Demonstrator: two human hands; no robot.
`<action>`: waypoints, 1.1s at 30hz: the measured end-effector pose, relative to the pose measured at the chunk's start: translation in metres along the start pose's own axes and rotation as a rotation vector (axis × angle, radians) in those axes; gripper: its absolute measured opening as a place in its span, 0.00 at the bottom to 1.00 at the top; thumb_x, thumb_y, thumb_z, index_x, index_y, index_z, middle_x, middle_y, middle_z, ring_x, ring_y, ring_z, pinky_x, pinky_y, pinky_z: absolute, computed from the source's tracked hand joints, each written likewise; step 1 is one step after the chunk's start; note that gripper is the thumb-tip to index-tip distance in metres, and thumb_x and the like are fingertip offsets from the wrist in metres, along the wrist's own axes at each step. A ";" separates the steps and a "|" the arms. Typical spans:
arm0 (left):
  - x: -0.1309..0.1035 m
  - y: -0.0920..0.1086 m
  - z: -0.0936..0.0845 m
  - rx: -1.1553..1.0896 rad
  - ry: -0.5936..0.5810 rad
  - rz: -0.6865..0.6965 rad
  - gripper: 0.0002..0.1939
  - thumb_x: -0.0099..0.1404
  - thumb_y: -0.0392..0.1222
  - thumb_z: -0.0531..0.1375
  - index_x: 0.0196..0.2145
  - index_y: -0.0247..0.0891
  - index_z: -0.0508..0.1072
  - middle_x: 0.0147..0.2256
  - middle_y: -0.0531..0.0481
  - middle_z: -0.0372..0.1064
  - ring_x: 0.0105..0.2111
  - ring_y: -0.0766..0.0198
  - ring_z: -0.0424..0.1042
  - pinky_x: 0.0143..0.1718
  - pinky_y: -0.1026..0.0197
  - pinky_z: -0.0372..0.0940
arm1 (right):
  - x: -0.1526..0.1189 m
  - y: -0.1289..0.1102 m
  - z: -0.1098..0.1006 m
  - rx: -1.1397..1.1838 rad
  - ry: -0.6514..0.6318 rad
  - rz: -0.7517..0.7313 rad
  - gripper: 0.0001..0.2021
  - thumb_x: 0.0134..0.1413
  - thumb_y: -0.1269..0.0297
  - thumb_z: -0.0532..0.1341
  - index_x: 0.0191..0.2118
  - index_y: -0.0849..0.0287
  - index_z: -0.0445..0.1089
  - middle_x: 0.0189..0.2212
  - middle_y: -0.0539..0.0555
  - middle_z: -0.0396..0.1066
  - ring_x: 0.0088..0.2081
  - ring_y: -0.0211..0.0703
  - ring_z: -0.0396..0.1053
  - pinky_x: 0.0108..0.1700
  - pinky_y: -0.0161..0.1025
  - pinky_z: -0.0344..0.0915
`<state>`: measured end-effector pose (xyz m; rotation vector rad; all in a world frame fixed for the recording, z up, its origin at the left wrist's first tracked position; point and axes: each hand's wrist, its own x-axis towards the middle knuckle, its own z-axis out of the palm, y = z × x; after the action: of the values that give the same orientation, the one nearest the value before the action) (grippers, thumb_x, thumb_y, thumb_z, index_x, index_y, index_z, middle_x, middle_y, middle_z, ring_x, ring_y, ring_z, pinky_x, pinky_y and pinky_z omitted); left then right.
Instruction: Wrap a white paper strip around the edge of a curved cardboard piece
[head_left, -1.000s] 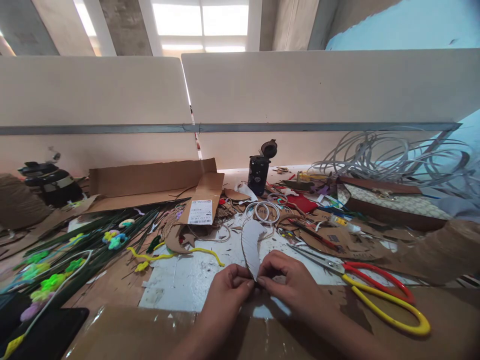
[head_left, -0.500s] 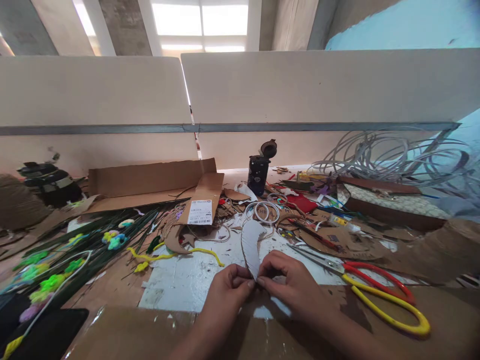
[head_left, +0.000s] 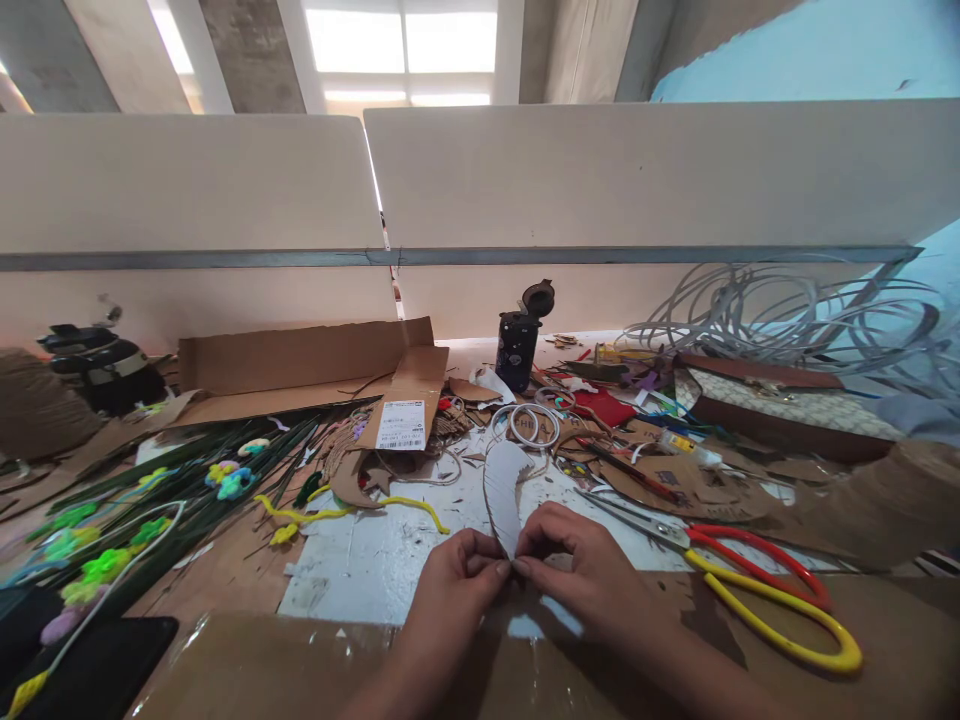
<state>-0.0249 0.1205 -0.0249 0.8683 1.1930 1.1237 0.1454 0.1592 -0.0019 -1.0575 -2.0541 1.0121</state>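
Note:
A white feather-shaped piece (head_left: 503, 492) with a curved body and fine slits along its edge stands upright between my hands. Its narrow lower tip is pinched by the fingertips of my left hand (head_left: 463, 590) and of my right hand (head_left: 577, 570), which meet at the base. Both hands are closed on it, thumbs and forefingers nearly touching. Large scissors (head_left: 686, 540) with one red and one yellow handle lie to the right of my right hand, blades pointing left. White rings (head_left: 534, 425) lie behind the feather.
Yellow fuzzy wire (head_left: 352, 507) and a cardboard piece with a label (head_left: 403, 425) lie left of centre. Fuzzy flowers (head_left: 105, 566) are at the left. A dark bottle (head_left: 516, 350) with its lid up stands behind. Coiled cable (head_left: 780, 315) and a patterned bag (head_left: 787, 405) sit back right.

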 end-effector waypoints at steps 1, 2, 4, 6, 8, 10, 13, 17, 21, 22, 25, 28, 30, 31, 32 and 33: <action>0.000 0.000 0.000 -0.010 0.002 -0.001 0.09 0.46 0.40 0.66 0.25 0.34 0.70 0.21 0.52 0.68 0.22 0.68 0.63 0.25 0.65 0.54 | 0.000 0.000 0.000 0.004 -0.002 0.003 0.04 0.52 0.72 0.64 0.28 0.59 0.71 0.30 0.49 0.69 0.35 0.40 0.68 0.37 0.36 0.61; 0.000 0.000 0.000 -0.020 0.003 -0.002 0.10 0.47 0.40 0.67 0.25 0.34 0.71 0.21 0.51 0.69 0.23 0.68 0.64 0.26 0.65 0.55 | 0.000 -0.001 0.000 0.008 -0.004 0.004 0.04 0.53 0.72 0.64 0.29 0.59 0.71 0.30 0.49 0.70 0.35 0.40 0.68 0.37 0.36 0.62; -0.001 0.000 0.000 -0.024 0.004 -0.001 0.10 0.47 0.40 0.67 0.25 0.34 0.71 0.22 0.50 0.70 0.23 0.67 0.65 0.26 0.65 0.55 | -0.001 -0.002 -0.001 0.012 -0.010 0.005 0.04 0.54 0.71 0.63 0.29 0.58 0.72 0.31 0.50 0.70 0.35 0.41 0.68 0.38 0.36 0.62; 0.000 -0.001 -0.001 -0.023 0.006 -0.002 0.09 0.47 0.39 0.67 0.25 0.34 0.71 0.22 0.50 0.70 0.23 0.67 0.65 0.25 0.66 0.55 | -0.001 -0.002 -0.001 0.005 -0.012 0.005 0.04 0.54 0.71 0.63 0.29 0.58 0.72 0.31 0.50 0.70 0.35 0.41 0.68 0.38 0.37 0.62; 0.000 -0.002 -0.001 -0.018 0.004 -0.006 0.09 0.47 0.38 0.67 0.25 0.33 0.72 0.21 0.51 0.69 0.23 0.67 0.65 0.25 0.66 0.54 | 0.000 -0.002 -0.001 -0.001 -0.009 0.007 0.04 0.54 0.72 0.63 0.29 0.58 0.72 0.31 0.50 0.70 0.35 0.41 0.68 0.38 0.37 0.62; 0.001 -0.003 -0.002 -0.018 0.000 -0.012 0.09 0.47 0.38 0.67 0.25 0.33 0.72 0.21 0.51 0.69 0.23 0.67 0.65 0.25 0.66 0.54 | 0.000 -0.002 0.000 -0.002 -0.008 0.008 0.05 0.53 0.72 0.63 0.28 0.58 0.71 0.31 0.50 0.70 0.35 0.41 0.68 0.38 0.37 0.62; 0.002 -0.005 -0.002 -0.042 -0.011 -0.006 0.10 0.47 0.39 0.68 0.26 0.33 0.72 0.23 0.49 0.71 0.24 0.66 0.67 0.27 0.65 0.56 | 0.001 -0.001 0.000 0.005 -0.009 0.005 0.05 0.54 0.72 0.63 0.28 0.58 0.71 0.30 0.49 0.70 0.35 0.41 0.68 0.38 0.36 0.62; 0.003 -0.007 -0.002 -0.051 -0.013 -0.003 0.12 0.47 0.41 0.69 0.27 0.33 0.71 0.22 0.49 0.70 0.24 0.66 0.66 0.26 0.65 0.54 | 0.001 0.000 0.000 0.001 -0.007 0.004 0.05 0.54 0.72 0.63 0.28 0.58 0.71 0.30 0.49 0.69 0.35 0.41 0.68 0.38 0.36 0.61; 0.003 -0.006 -0.003 -0.049 -0.018 -0.009 0.13 0.47 0.42 0.70 0.26 0.33 0.71 0.21 0.51 0.69 0.23 0.67 0.64 0.25 0.65 0.53 | 0.001 0.000 0.000 -0.001 -0.008 0.012 0.05 0.54 0.72 0.63 0.28 0.59 0.71 0.30 0.50 0.69 0.35 0.41 0.68 0.37 0.37 0.62; 0.003 -0.006 -0.003 -0.045 -0.017 -0.012 0.13 0.47 0.42 0.70 0.26 0.33 0.71 0.20 0.51 0.68 0.22 0.67 0.64 0.25 0.66 0.53 | 0.001 0.000 0.001 0.001 -0.006 0.010 0.05 0.54 0.72 0.63 0.28 0.59 0.71 0.30 0.50 0.69 0.35 0.41 0.68 0.37 0.37 0.62; 0.002 -0.007 -0.003 -0.071 -0.013 -0.014 0.12 0.47 0.40 0.70 0.26 0.34 0.72 0.21 0.51 0.69 0.23 0.67 0.66 0.25 0.66 0.54 | 0.001 0.000 0.001 0.009 -0.002 0.011 0.05 0.54 0.72 0.63 0.29 0.59 0.71 0.30 0.50 0.69 0.35 0.41 0.68 0.37 0.36 0.62; 0.002 -0.008 -0.002 -0.111 -0.016 -0.011 0.12 0.47 0.40 0.70 0.26 0.34 0.73 0.23 0.49 0.71 0.25 0.65 0.68 0.28 0.65 0.58 | 0.000 0.000 0.001 0.012 0.000 0.011 0.04 0.54 0.72 0.62 0.29 0.58 0.71 0.30 0.49 0.69 0.35 0.40 0.68 0.37 0.36 0.62; 0.002 -0.007 -0.002 -0.114 -0.013 -0.014 0.12 0.47 0.39 0.71 0.26 0.33 0.73 0.23 0.48 0.72 0.25 0.65 0.69 0.28 0.65 0.58 | 0.000 0.000 0.001 0.004 -0.002 0.011 0.05 0.54 0.72 0.62 0.28 0.58 0.71 0.30 0.50 0.69 0.35 0.41 0.68 0.37 0.37 0.61; 0.002 -0.006 -0.002 -0.110 -0.012 -0.019 0.12 0.46 0.39 0.71 0.26 0.33 0.73 0.23 0.49 0.72 0.25 0.65 0.69 0.28 0.65 0.58 | 0.000 0.000 0.001 -0.001 -0.001 0.011 0.05 0.54 0.72 0.63 0.28 0.58 0.71 0.30 0.50 0.69 0.35 0.41 0.68 0.37 0.37 0.61; 0.001 -0.005 -0.001 -0.106 -0.013 -0.026 0.12 0.46 0.39 0.71 0.25 0.33 0.73 0.22 0.49 0.71 0.25 0.65 0.69 0.27 0.65 0.58 | 0.000 0.000 0.001 -0.005 0.001 0.013 0.05 0.54 0.72 0.63 0.28 0.58 0.71 0.30 0.50 0.69 0.35 0.41 0.68 0.37 0.37 0.61; 0.001 -0.004 -0.001 -0.107 -0.011 -0.030 0.12 0.45 0.39 0.71 0.25 0.34 0.73 0.22 0.49 0.71 0.24 0.65 0.69 0.27 0.65 0.58 | 0.000 0.000 0.001 -0.007 0.000 0.015 0.05 0.53 0.72 0.63 0.28 0.58 0.71 0.30 0.50 0.69 0.35 0.41 0.68 0.37 0.37 0.61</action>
<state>-0.0251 0.1208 -0.0287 0.7721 1.1232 1.1466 0.1445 0.1593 -0.0024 -1.0778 -2.0539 1.0124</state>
